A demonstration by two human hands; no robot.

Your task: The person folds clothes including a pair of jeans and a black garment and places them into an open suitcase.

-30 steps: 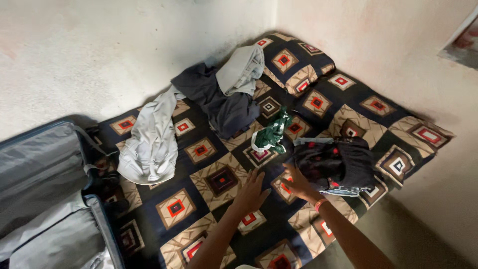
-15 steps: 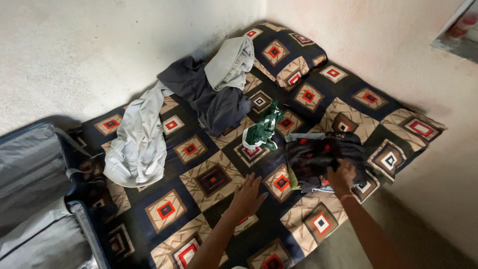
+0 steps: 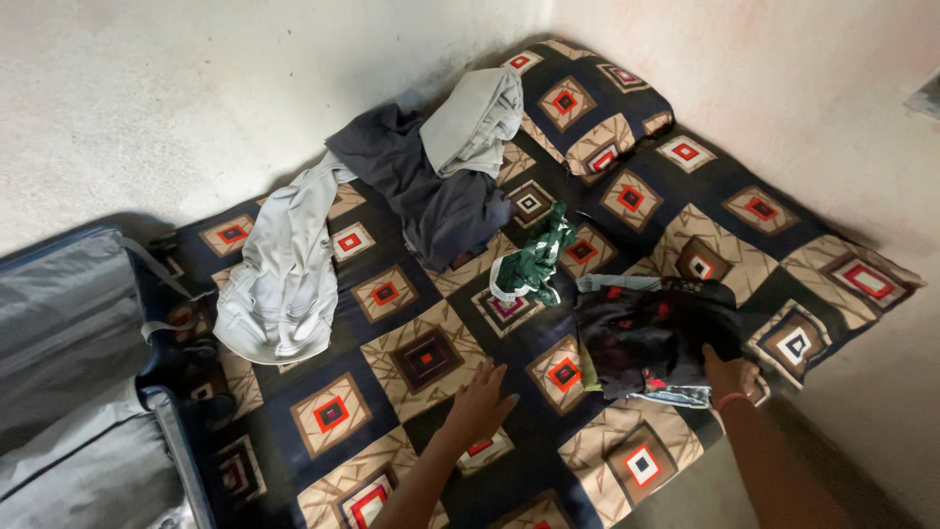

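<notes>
Patterned mattress [image 3: 627, 460] on the floor, dark grey garment [image 3: 421, 191] at its middle, beige garment [image 3: 475, 122] atop it, pale grey garment [image 3: 284, 274] left of it, green cloth [image 3: 534, 260] right of it, open grey suitcase [image 3: 69, 392] far left.

The left hand [image 3: 480, 402] lies flat on the patterned mattress [image 3: 685, 245] at lower centre; the right hand [image 3: 729, 377] grips a dark clothes pile [image 3: 651, 333] at right.

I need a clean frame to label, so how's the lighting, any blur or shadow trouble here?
Head view: soft, even light, no glare. The dark clothes pile under the right hand loses detail in shadow. The left hand on the mattress is slightly soft; the suitcase is dim.
</notes>
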